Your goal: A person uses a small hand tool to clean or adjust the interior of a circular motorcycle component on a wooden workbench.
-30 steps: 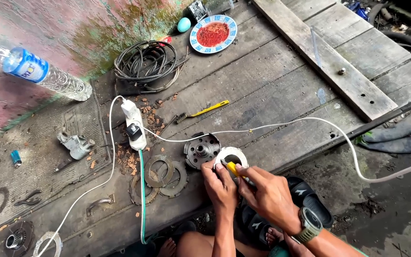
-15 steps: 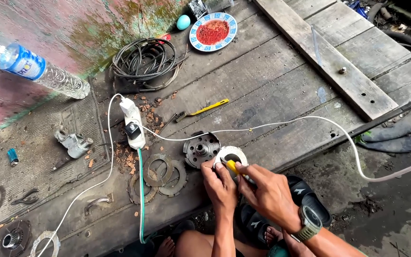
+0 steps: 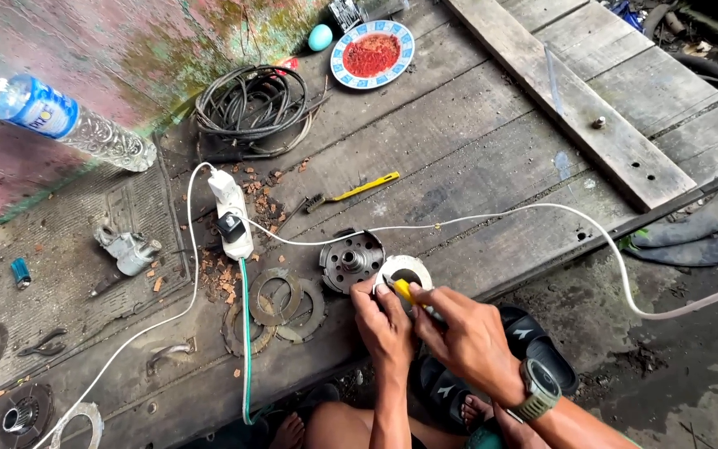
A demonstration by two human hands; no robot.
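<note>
Right grip (image 3: pixel 467 337) around yellow tool (image 3: pixel 406 292)

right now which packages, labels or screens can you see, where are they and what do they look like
plastic water bottle: lying on its side at far left on the pink floor, clear, with a blue label band near its cap end.
wristwatch: on the right wrist, round dark face, grey-green strap; nothing readable.
no other packages, signs or screens.

I see a weathered grey plank surface (image 3: pixel 459 158) in flat daylight. Left of it lies a ribbed grey mat (image 3: pixel 60 308); beyond that, a pink-and-green stained wall (image 3: pixel 85 33). Right of the planks, dark wet ground (image 3: pixel 675 366) shows.
</note>
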